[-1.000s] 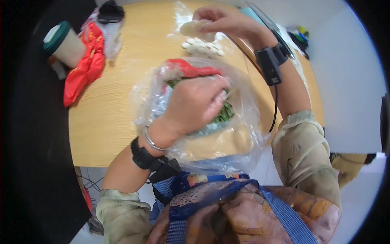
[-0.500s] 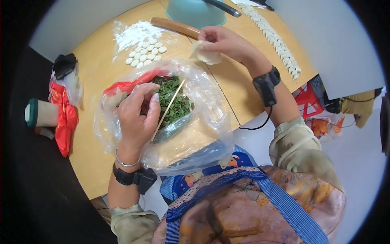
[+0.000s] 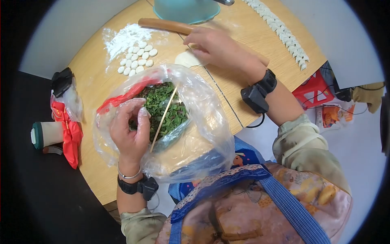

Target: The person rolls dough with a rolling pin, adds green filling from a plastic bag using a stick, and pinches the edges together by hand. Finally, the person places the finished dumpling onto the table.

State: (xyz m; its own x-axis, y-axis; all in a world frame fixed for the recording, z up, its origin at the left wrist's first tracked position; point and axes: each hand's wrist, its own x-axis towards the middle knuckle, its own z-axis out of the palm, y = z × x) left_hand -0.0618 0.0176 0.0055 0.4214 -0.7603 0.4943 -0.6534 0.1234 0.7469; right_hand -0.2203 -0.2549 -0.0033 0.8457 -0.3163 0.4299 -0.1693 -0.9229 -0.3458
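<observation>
My left hand (image 3: 131, 132) hovers over the left side of a clear plastic bag, thumb and curled fingers a little apart, holding nothing visible. Chopped green leaves (image 3: 172, 112) fill the bag's opening, and a thin light stick (image 3: 163, 118) lies across them. A flat round dough wrapper (image 3: 187, 59) rests on the table, near the thumb of my right hand (image 3: 215, 46). That hand is open above the long wooden rolling pin (image 3: 166, 25) and hides part of it.
Small dough discs (image 3: 135, 59) lie beside white flour (image 3: 126, 40). A teal bowl (image 3: 185, 10) stands at the back of the table (image 3: 91, 162). Folded dough pieces (image 3: 280, 31) form a long row at the right. Red bags (image 3: 70, 136) and a green-lidded container (image 3: 48, 134) are at the left.
My right hand has lowered and let go of the wrapper, which now lies flat on the table. The fingers have moved over the rolling pin. My left hand keeps nearly the same pose.
</observation>
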